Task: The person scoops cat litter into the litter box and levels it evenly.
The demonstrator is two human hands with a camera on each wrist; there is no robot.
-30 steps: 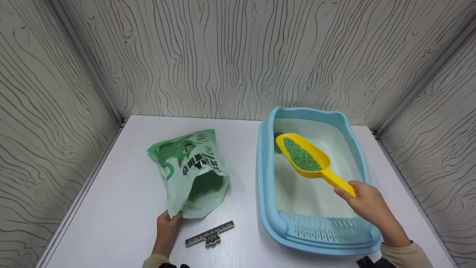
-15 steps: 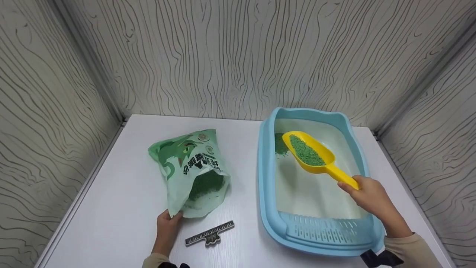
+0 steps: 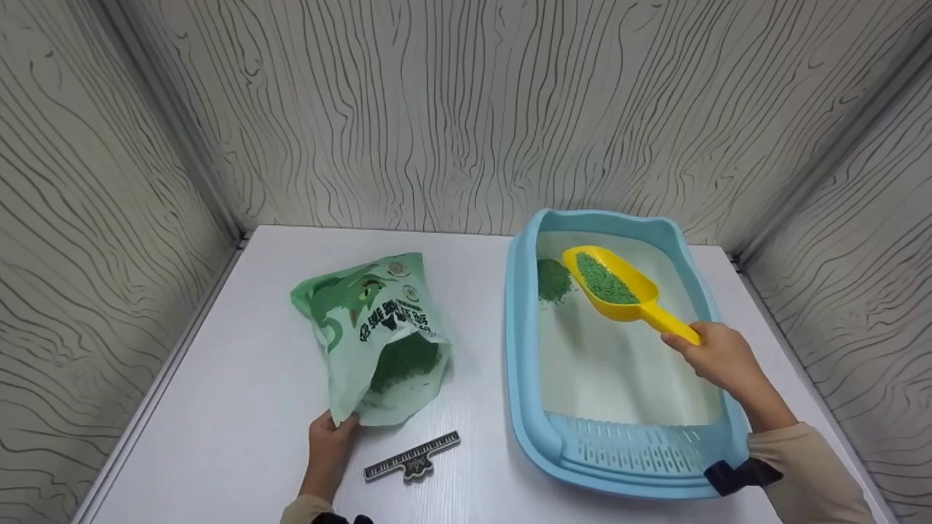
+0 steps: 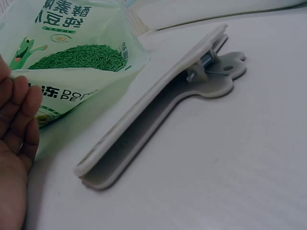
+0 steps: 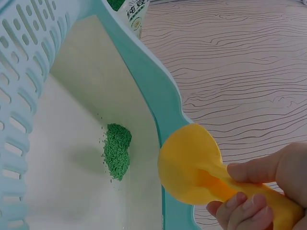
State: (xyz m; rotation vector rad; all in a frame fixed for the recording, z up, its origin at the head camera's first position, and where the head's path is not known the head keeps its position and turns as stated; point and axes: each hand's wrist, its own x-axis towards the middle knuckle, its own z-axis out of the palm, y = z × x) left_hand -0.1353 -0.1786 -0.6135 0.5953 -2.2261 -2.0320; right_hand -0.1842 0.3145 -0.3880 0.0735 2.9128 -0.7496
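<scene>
My right hand (image 3: pixel 717 354) grips the handle of a yellow scoop (image 3: pixel 625 310), held over the blue litter box (image 3: pixel 521 349). Green pellets (image 3: pixel 604 280) fill much of the scoop's bowl. In the right wrist view the scoop (image 5: pixel 189 165) shows its underside, and the thumb and fingers wrap its handle. A small pile of green cat litter (image 5: pixel 117 151) lies on the box floor by the wall. My left hand (image 3: pixel 329 440) pinches the lower edge of an open green litter bag (image 3: pixel 342 356), whose mouth faces me with pellets inside.
A clip with a ruler-patterned bar (image 3: pixel 411 460) lies on the white table (image 3: pixel 240 378) in front of the bag, close to the left hand. The slotted step (image 3: pixel 633 447) forms the near end of the box. Wood-patterned panels (image 3: pixel 451 116) stand behind and at both sides.
The right hand has moved the loaded scoop right and farther from me over the box, showing more of the litter pile. The left hand and the bag stay nearly still.
</scene>
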